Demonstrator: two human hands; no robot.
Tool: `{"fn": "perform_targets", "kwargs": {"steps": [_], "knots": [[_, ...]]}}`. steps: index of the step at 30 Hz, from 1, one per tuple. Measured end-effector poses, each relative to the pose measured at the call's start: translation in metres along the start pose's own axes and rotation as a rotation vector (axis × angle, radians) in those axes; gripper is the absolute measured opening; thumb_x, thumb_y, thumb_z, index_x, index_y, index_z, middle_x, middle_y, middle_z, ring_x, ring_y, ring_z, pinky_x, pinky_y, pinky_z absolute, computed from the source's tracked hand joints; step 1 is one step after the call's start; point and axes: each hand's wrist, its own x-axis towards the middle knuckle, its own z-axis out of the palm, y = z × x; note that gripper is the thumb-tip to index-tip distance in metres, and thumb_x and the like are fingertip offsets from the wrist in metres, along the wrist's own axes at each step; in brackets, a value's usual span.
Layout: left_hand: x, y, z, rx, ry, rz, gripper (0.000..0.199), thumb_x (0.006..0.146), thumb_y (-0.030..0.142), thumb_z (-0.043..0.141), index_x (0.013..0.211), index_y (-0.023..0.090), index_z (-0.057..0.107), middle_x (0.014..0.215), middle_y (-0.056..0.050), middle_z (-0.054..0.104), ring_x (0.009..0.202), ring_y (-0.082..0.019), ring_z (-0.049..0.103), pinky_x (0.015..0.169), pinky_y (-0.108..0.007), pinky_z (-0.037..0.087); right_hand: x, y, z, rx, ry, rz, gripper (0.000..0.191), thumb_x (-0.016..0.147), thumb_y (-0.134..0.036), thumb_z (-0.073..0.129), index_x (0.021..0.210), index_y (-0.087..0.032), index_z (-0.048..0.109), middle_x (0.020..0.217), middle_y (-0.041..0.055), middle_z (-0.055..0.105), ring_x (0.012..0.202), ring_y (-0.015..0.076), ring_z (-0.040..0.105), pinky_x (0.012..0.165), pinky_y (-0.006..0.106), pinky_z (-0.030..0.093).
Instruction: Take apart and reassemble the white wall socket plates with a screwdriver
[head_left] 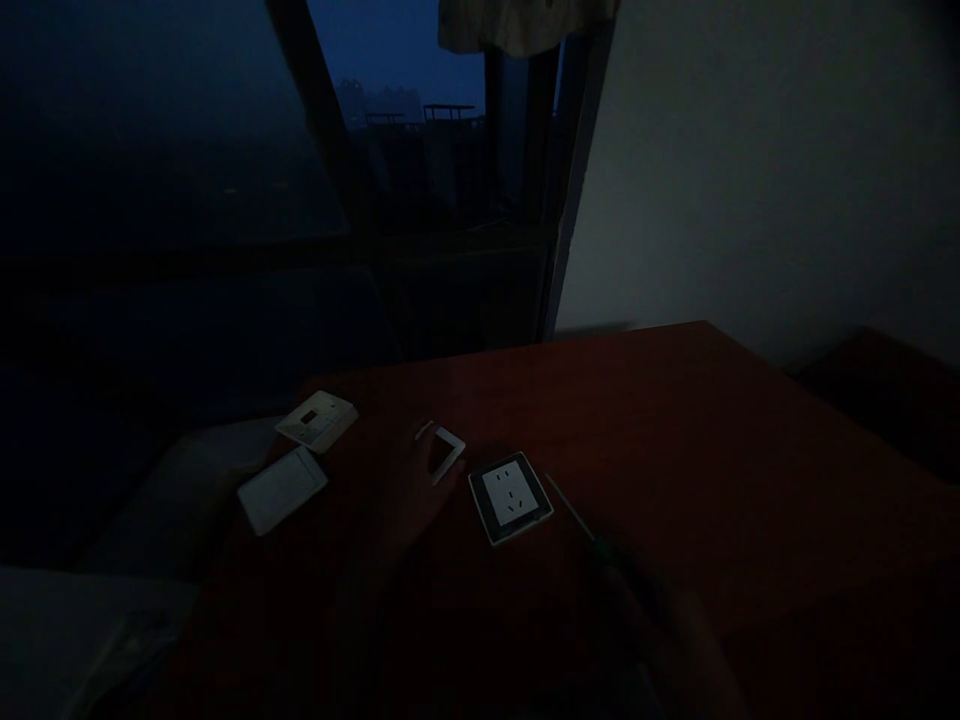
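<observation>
In dim light, my left hand [420, 485] has its fingers on a small white square frame [453, 446], left of centre on the red-brown table [637, 420]. Just right of it lies a socket plate [511, 497] with a white centre and a dark border. My right hand [652, 610], very dark, is closed round the green handle of a screwdriver [576, 516]. The screwdriver's thin shaft points up and left, its tip a little right of the socket plate.
Toward the table's left edge lie a white square box [318, 420] with an opening and a pale flat plate [283, 489]. Behind the table are a dark window [420, 180] and a grey wall [750, 170]. A dark object [877, 390] stands beyond the right edge.
</observation>
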Motion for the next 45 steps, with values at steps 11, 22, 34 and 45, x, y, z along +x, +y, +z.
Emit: {"fn": "perform_targets", "kwargs": {"steps": [11,22,34,45], "knots": [[-0.028,0.044,0.008,-0.207,-0.359,0.135,0.091,0.064,0.046,0.079,0.141,0.026,0.036,0.144,-0.011,0.037,0.131,-0.035,0.037,0.108,-0.05,0.034,0.024,-0.025,-0.055,-0.205,0.099,-0.238,0.037,0.084,-0.039,0.053,0.116,-0.023,0.065,0.123,0.0093,0.065,0.112,0.028,0.061,0.096,0.043,0.049],[-0.022,0.042,0.018,-0.338,-0.336,0.164,0.081,0.074,0.044,0.073,0.142,0.026,0.033,0.148,-0.009,0.035,0.133,-0.031,0.036,0.109,-0.047,0.034,0.063,-0.09,-0.092,-0.323,0.105,-0.417,0.022,0.085,-0.04,0.057,0.093,-0.023,0.069,0.093,0.0051,0.074,0.081,0.0222,0.07,0.069,0.032,0.055],[-0.024,0.041,0.022,-0.318,-0.33,0.159,0.082,0.073,0.046,0.073,0.142,0.026,0.034,0.148,-0.01,0.034,0.132,-0.032,0.036,0.108,-0.048,0.034,0.071,-0.1,-0.094,-0.391,-0.056,-0.415,0.021,0.086,-0.037,0.054,0.092,-0.023,0.069,0.09,0.0047,0.074,0.075,0.0201,0.069,0.065,0.03,0.052],[-0.025,0.04,0.026,-0.311,-0.291,0.185,0.08,0.074,0.045,0.073,0.141,0.027,0.033,0.147,-0.009,0.035,0.132,-0.031,0.038,0.108,-0.047,0.035,0.069,-0.138,-0.093,-0.561,-0.144,-0.503,0.018,0.088,-0.029,0.051,0.084,-0.024,0.067,0.08,0.0012,0.072,0.066,0.0162,0.066,0.056,0.026,0.044]]}}
